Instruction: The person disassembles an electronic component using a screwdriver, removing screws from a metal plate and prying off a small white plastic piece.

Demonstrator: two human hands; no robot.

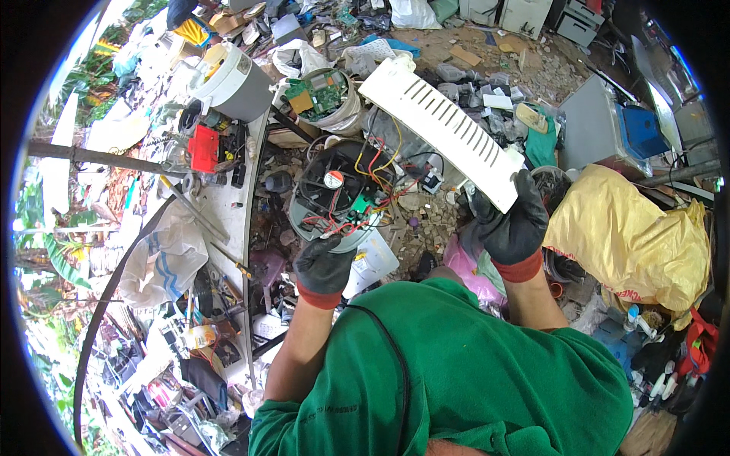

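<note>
My right hand (515,222), in a black glove with a red cuff, grips the lower end of a long white slotted plastic panel (441,114). The panel slants up and to the left, in front of the rubble floor. My left hand (323,266), gloved the same way, has its fingers closed at the near rim of a round grey housing (357,242). Inside that housing are black parts, a small green circuit board (363,202) and a round red-and-white label (333,179). Red and yellow wires (370,163) trail out of it over the right side.
A bench (230,213) on the left holds a red tool case (204,148) and a grey bucket (239,87). Beyond the housing stands a sack of green circuit boards (327,95). A yellow sack (627,235) and a grey metal cabinet (597,125) stand at right.
</note>
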